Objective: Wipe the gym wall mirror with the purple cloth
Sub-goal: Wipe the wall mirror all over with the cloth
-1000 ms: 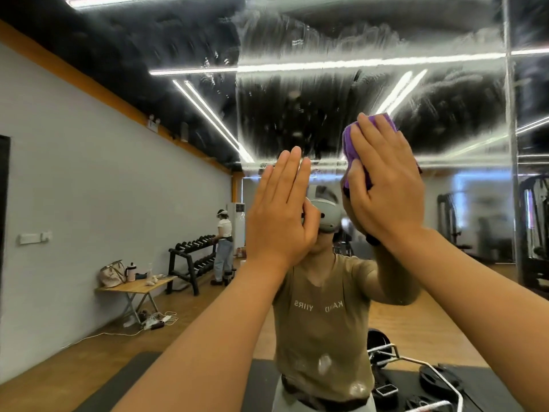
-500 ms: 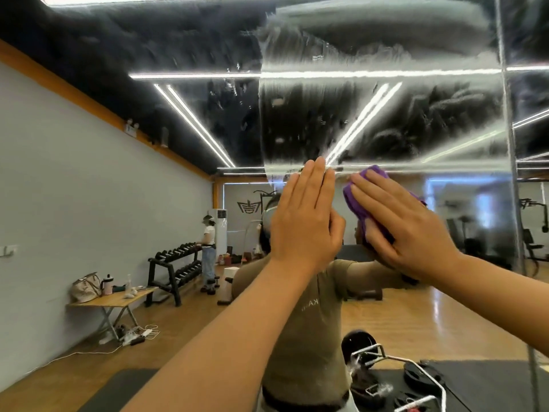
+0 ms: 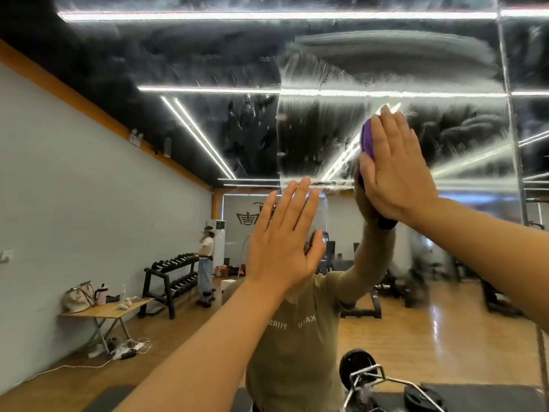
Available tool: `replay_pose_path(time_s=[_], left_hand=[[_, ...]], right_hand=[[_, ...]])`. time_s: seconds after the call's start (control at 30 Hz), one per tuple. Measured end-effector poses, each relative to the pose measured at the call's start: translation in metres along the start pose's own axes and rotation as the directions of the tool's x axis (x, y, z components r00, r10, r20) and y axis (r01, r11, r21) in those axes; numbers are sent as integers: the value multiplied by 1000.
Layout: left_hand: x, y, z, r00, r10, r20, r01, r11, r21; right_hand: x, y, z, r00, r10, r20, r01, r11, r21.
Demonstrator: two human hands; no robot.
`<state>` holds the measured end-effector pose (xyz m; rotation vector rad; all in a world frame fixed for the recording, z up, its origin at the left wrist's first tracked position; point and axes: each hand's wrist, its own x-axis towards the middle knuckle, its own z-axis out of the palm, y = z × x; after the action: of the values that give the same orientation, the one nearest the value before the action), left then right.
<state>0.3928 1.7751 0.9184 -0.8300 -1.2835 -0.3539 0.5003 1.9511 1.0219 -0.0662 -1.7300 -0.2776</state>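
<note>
Head view: your right hand (image 3: 395,171) is pressing the crumpled purple cloth (image 3: 368,141) flat-fingered against the streaky wall mirror (image 3: 326,55); your left hand (image 3: 282,248) is resting open-palmed on the glass.

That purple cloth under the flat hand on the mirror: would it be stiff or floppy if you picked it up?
Probably floppy: the purple cloth lies bunched and squashed thin under the right hand, which presses it flat against the mirror. Likely light too, since straight fingers alone keep it up there. The streaks on the glass suggest it slides easily, perhaps because it is damp.
</note>
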Motion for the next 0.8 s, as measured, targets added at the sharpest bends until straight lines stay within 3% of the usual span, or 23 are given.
replay_pose_path(time_s=[0.07, 0.13, 0.23, 0.47, 0.53, 0.63, 0.7, 0.8], left_hand=[[-2, 0, -1, 999, -36, -2, 36, 999, -14], [-3, 1, 0, 999, -52, 4, 52, 998, -34], [-3, 2, 0, 998, -59, 20, 61, 994, -89], [-5, 2, -1, 998, -55, 22, 57, 993, -104], [-4, 2, 0, 998, -58, 1, 58, 992, -110], [-4, 4, 1, 998, -64, -5, 63, 992, -106], [-4, 3, 0, 998, -60, -3, 60, 992, -107], [-6, 2, -2, 998, -56, 0, 55, 989, -140]], right_hand=[[-25, -11, 6, 1000, -22, -5, 22, 1000, 8], [-58, -19, 10, 985, -170, 13, 170, 985, 13], [-95, -20, 13, 910, -407, 79, 410, 912, -24], [-55, 8, -5, 712, -631, 308, 673, 739, -41], [-32, 8, -7, 788, -548, 281, 582, 812, -47], [-1, -7, -7, 941, -306, 144, 313, 949, -32], [12, -20, -5, 979, -165, 120, 166, 986, -2], [12, -33, -1, 984, -84, 157, 88, 996, -22]])
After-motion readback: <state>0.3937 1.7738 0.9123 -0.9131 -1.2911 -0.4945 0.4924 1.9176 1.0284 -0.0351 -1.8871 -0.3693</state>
